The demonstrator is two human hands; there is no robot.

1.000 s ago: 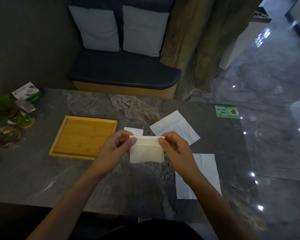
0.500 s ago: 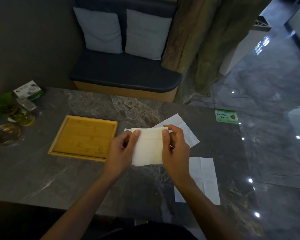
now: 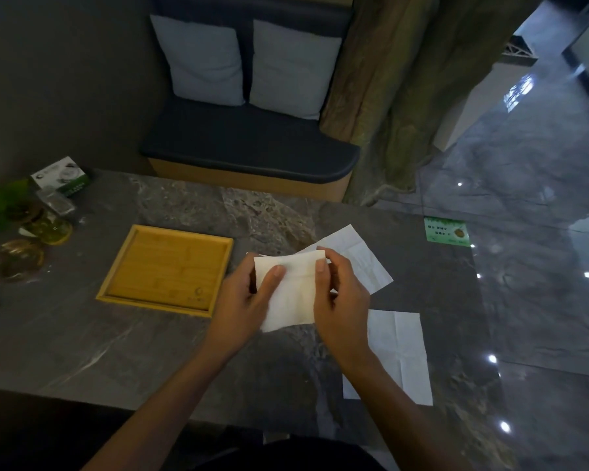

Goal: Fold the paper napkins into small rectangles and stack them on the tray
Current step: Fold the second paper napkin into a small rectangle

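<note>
bare table (image 3: pixel 123 338) between hands and tray (image 3: pixel 170 302); flat napkins (image 3: pixel 400 351) rightward

Both my bare forearms reach forward from the bottom of the view and angle in toward each other. My left hand (image 3: pixel 242 300) is raised with its back toward me, thumb laid flat across the front of the folded napkin (image 3: pixel 288 294) and fingers hidden behind it. My right hand (image 3: pixel 342 300) grips the opposite edge, thumb pressed on the front near the top corner, fingers curled behind.
</note>
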